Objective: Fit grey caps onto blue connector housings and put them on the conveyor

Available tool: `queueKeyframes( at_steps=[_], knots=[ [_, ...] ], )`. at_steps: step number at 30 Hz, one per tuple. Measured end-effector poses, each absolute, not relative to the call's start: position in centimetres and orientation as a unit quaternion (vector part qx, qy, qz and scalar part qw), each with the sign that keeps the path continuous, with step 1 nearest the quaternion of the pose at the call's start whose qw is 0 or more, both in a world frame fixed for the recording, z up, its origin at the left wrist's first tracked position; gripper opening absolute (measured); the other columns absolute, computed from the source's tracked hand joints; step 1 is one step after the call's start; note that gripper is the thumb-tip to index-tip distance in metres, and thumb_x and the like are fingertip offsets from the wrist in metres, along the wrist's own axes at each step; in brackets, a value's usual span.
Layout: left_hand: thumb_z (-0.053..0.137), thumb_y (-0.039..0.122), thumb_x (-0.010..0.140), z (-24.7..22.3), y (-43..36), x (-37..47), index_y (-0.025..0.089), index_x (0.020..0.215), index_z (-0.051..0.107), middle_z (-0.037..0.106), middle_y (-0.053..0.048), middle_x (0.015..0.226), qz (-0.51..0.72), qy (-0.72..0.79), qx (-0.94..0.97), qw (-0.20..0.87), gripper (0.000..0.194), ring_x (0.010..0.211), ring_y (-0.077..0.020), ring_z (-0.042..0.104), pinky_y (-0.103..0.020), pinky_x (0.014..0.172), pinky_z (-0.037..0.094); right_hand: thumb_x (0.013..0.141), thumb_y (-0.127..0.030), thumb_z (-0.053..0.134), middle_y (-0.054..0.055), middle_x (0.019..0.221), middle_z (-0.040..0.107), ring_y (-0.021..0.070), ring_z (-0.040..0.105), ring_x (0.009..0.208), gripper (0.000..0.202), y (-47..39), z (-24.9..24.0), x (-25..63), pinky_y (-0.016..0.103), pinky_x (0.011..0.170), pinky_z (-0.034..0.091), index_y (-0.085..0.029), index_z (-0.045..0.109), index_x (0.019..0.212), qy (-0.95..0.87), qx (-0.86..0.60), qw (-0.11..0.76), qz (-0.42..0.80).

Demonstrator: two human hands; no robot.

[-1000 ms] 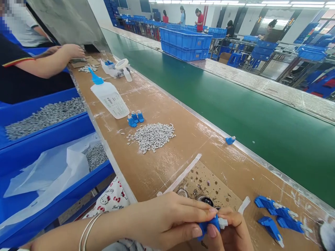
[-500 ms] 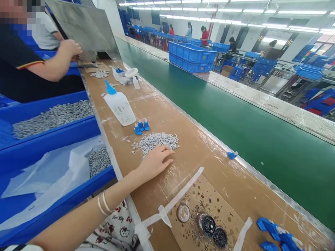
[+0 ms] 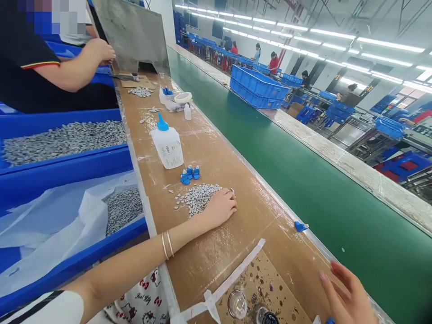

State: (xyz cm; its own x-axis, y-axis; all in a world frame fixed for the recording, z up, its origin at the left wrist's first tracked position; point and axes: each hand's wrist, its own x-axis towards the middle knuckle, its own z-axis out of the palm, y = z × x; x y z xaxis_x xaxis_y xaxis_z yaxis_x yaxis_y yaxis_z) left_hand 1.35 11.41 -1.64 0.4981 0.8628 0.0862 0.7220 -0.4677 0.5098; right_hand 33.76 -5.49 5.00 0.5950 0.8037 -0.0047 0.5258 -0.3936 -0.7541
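Note:
My left hand (image 3: pixel 221 208), with two bracelets at the wrist, rests at the right side of a pile of small grey pieces (image 3: pixel 200 198). Its fingers are curled down against the pieces, and whatever is under the fingertips is hidden. At the lower right, my right hand (image 3: pixel 351 294) is raised over the table edge, thumb and fingers apart, with nothing between them. Just behind the pile stand several small blue parts with pale tips (image 3: pixel 190 173). One more blue part (image 3: pixel 300 226) lies on the metal edge by the belt.
A white bottle with a blue nozzle (image 3: pixel 168 146) stands behind the pile. Stained cardboard (image 3: pixel 266 279) in front holds a clear cup (image 3: pixel 237 304) and a dark one. Blue bins (image 3: pixel 67 180) line the left, a green belt (image 3: pixel 270 166) the right. A co-worker's arm (image 3: pixel 77 67) is far left.
My left hand's fingers have gone from stretched out to curled at the pile's right edge. My right hand has come into view at lower right. The camera view has shifted.

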Motion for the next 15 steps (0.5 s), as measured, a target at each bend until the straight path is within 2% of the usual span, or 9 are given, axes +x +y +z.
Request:
queueKeyframes(
  at_steps=[1, 4, 6, 10, 13, 15],
  knots=[
    [0.064, 0.012, 0.096, -1.4, 10.9, 1.3, 0.014, 0.085, 0.076, 0.069, -0.013, 0.102, 0.172, 0.458, 0.844, 0.217, 0.016, 0.108, -0.0304, 0.058, -0.044, 0.095, 0.049, 0.056, -0.083, 0.071, 0.02, 0.129, 0.062, 0.0416, 0.062, 0.117, 0.087, -3.2, 5.2, 32.8, 0.057, 0.097, 0.052, -0.019, 0.06, 0.115, -0.405, -0.819, 0.357, 0.194],
    [0.067, 0.014, 0.095, -0.8, 8.6, 1.1, 0.017, 0.083, 0.075, 0.071, -0.008, 0.098, 0.182, 0.389, 0.866, 0.254, 0.015, 0.101, -0.0248, 0.061, -0.037, 0.092, 0.049, 0.051, -0.082, 0.066, 0.025, 0.136, 0.056, 0.0409, 0.056, 0.126, 0.095, 2.7, 4.4, 31.2, 0.053, 0.097, 0.05, -0.017, 0.055, 0.119, -0.416, -0.822, 0.343, 0.186],
    [0.072, 0.017, 0.093, -0.7, 6.7, 0.8, 0.02, 0.083, 0.076, 0.073, -0.004, 0.094, 0.184, 0.346, 0.877, 0.279, 0.011, 0.095, -0.0206, 0.063, -0.032, 0.089, 0.049, 0.05, -0.079, 0.066, 0.023, 0.13, 0.059, 0.037, 0.059, 0.118, 0.088, 5.0, 3.2, 31.0, 0.052, 0.096, 0.049, -0.018, 0.057, 0.113, -0.416, -0.825, 0.34, 0.178],
    [0.073, 0.016, 0.091, -1.4, 4.0, 0.4, 0.022, 0.083, 0.079, 0.077, -0.003, 0.094, 0.196, 0.343, 0.861, 0.321, 0.012, 0.092, -0.0209, 0.063, -0.032, 0.082, 0.048, 0.051, -0.078, 0.065, 0.012, 0.095, 0.067, 0.0286, 0.063, 0.09, 0.072, 6.0, 2.1, 30.8, 0.053, 0.096, 0.045, -0.02, 0.06, 0.094, -0.394, -0.826, 0.359, 0.183],
    [0.066, 0.015, 0.095, -2.4, 3.2, 0.5, 0.02, 0.087, 0.08, 0.078, -0.005, 0.097, 0.219, 0.367, 0.842, 0.33, 0.017, 0.09, -0.022, 0.062, -0.034, 0.081, 0.049, 0.051, -0.081, 0.069, 0.012, 0.099, 0.07, 0.0307, 0.067, 0.086, 0.08, 3.8, 3.2, 29.9, 0.051, 0.089, 0.05, -0.021, 0.061, 0.103, -0.373, -0.81, 0.397, 0.218],
    [0.063, 0.015, 0.098, -2.9, 3.0, 0.6, 0.019, 0.092, 0.081, 0.078, -0.007, 0.099, 0.239, 0.37, 0.833, 0.334, 0.019, 0.091, -0.0219, 0.063, -0.035, 0.084, 0.051, 0.057, -0.082, 0.073, 0.012, 0.105, 0.071, 0.029, 0.069, 0.082, 0.082, 1.0, 4.3, 29.1, 0.047, 0.081, 0.055, -0.022, 0.059, 0.11, -0.368, -0.786, 0.425, 0.256]
  ],
)
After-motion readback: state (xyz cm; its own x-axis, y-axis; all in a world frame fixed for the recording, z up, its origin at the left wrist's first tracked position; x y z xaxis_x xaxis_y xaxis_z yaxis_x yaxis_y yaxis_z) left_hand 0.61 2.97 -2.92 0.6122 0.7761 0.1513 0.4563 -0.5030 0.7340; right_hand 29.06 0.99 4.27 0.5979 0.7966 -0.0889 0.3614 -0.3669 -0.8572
